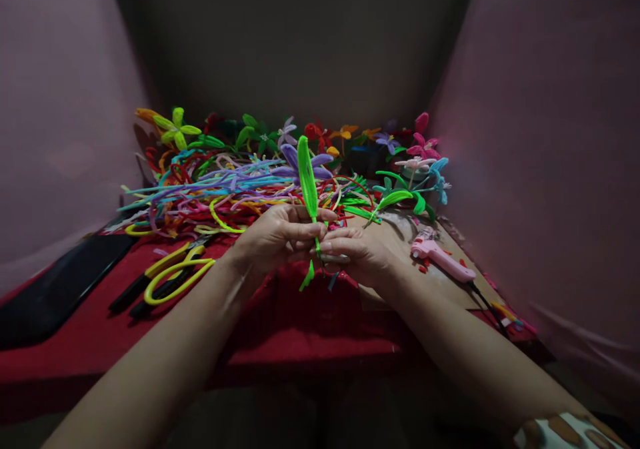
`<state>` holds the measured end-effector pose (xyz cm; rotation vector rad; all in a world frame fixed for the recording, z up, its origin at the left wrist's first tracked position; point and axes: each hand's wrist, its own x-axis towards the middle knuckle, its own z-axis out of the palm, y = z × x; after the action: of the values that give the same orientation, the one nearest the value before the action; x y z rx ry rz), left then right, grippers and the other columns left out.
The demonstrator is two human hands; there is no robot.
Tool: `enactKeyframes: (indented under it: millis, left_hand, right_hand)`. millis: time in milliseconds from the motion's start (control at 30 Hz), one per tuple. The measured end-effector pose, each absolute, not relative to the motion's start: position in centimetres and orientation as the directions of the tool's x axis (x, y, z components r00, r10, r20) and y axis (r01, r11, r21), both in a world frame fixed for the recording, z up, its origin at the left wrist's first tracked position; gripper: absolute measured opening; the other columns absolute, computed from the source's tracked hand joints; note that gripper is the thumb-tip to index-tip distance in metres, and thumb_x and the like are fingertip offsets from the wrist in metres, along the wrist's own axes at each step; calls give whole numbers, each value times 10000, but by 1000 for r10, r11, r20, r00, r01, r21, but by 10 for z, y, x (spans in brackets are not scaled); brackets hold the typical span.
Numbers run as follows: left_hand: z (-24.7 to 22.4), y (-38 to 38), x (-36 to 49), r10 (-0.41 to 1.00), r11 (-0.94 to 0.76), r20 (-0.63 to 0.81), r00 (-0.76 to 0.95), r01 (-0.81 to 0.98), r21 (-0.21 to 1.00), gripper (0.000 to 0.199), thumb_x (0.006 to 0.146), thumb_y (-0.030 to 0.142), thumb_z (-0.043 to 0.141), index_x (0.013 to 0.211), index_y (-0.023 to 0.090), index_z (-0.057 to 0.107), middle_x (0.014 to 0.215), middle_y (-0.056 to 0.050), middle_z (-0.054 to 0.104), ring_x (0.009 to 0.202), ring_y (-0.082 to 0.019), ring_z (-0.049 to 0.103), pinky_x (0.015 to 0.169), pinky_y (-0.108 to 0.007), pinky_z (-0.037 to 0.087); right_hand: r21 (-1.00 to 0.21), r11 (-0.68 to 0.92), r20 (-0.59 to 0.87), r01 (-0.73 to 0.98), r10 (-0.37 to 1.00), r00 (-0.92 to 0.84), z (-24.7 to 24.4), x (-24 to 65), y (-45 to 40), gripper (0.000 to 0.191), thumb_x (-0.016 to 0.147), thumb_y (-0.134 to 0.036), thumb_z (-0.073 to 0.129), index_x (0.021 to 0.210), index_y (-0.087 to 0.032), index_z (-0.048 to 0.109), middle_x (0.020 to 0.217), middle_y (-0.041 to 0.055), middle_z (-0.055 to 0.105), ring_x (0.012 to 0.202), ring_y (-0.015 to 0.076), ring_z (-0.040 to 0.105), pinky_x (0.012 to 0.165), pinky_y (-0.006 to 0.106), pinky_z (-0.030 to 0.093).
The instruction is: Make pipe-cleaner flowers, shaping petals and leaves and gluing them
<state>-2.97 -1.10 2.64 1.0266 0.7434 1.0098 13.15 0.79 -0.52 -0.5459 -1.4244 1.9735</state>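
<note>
Near the middle of the view, my left hand (pixel 285 234) is closed on the stem of a purple pipe-cleaner flower (pixel 320 162) with a long bright green leaf (pixel 307 179) standing upright in front of it. My right hand (pixel 357 252) pinches the same stem just below and to the right, its fingertips touching those of my left hand. A short green end (pixel 308 275) hangs beneath the fingers. Part of the stem is hidden behind both hands.
Loose coloured pipe cleaners (pixel 200 192) heap behind my hands, with finished flowers (pixel 175 129) further back. Yellow-handled pliers (pixel 165 269) and a black case (pixel 63 289) lie left on the red table (pixel 280 342). A pink glue gun (pixel 445 259) rests on cardboard (pixel 465 295) at right.
</note>
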Motion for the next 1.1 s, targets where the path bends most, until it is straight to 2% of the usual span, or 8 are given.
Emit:
enactKeyframes:
  millis: [100, 267, 433, 533, 733, 900, 967, 1100]
  left_hand:
    - [27, -12, -28, 944, 69, 44, 328, -325, 943, 350, 595, 150, 721, 934, 145, 631, 702, -5, 613, 560, -89, 573, 547, -215, 481]
    - [29, -12, -25, 958, -115, 120, 261, -35, 993, 157, 610, 208, 709, 676, 121, 597, 541, 36, 529, 393, -43, 436, 363, -161, 327]
    - [32, -13, -22, 970, -210, 191, 153, 122, 970, 125, 618, 193, 683, 609, 117, 584, 475, 33, 496, 382, -52, 410, 363, -178, 286]
    - [33, -14, -25, 972, -167, 147, 186, 99, 981, 98, 637, 187, 666, 620, 113, 603, 450, 31, 495, 371, -50, 403, 362, -178, 272]
    - [30, -15, -29, 934, -54, 104, 342, -153, 987, 111, 630, 180, 670, 696, 95, 643, 441, 27, 489, 361, -40, 383, 365, -172, 245]
    - [26, -14, -24, 933, -44, 154, 325, -321, 946, 241, 596, 160, 693, 829, 133, 642, 607, -2, 602, 436, -62, 467, 433, -194, 356]
    - [26, -13, -22, 946, -59, 146, 290, -288, 956, 245, 600, 170, 701, 834, 139, 634, 653, -7, 615, 459, -67, 490, 427, -187, 354]
    - [26, -12, -21, 960, -119, 142, 242, -106, 987, 131, 631, 201, 689, 698, 119, 611, 507, 34, 509, 382, -40, 402, 354, -166, 266]
  right_hand:
    - [-963, -128, 58, -236, 759, -649, -3, 132, 8, 103, 626, -232, 673, 620, -132, 649, 567, -9, 536, 487, 61, 395, 476, 216, 285]
    - [-982, 37, 139, -188, 812, -566, -1, 134, 8, 121, 653, -257, 640, 625, -141, 658, 569, -22, 522, 507, 66, 373, 490, 225, 262]
    - [-988, 52, 126, -146, 820, -559, -6, 134, 9, 153, 674, -291, 637, 693, -143, 669, 590, -32, 517, 536, 66, 385, 527, 221, 286]
    - [-991, 3, 85, -134, 787, -611, -7, 134, 12, 191, 673, -324, 652, 734, -143, 664, 605, -31, 519, 518, 62, 382, 506, 223, 272]
    - [-960, -198, 19, -196, 654, -756, -3, 135, 9, 207, 666, -296, 665, 574, -138, 569, 481, -60, 371, 444, 53, 290, 456, 223, 245]
    - [-947, -192, 53, -260, 702, -710, -5, 133, 10, 135, 632, -259, 685, 615, -142, 621, 528, -36, 464, 466, 56, 337, 466, 221, 253]
    - [-956, -128, 75, -263, 762, -644, -7, 132, 11, 117, 624, -252, 692, 640, -144, 648, 566, -28, 508, 477, 54, 351, 461, 220, 235]
    - [-983, -19, 95, -185, 805, -586, -7, 132, 12, 169, 657, -314, 671, 673, -146, 664, 577, -29, 519, 492, 59, 347, 474, 229, 235]
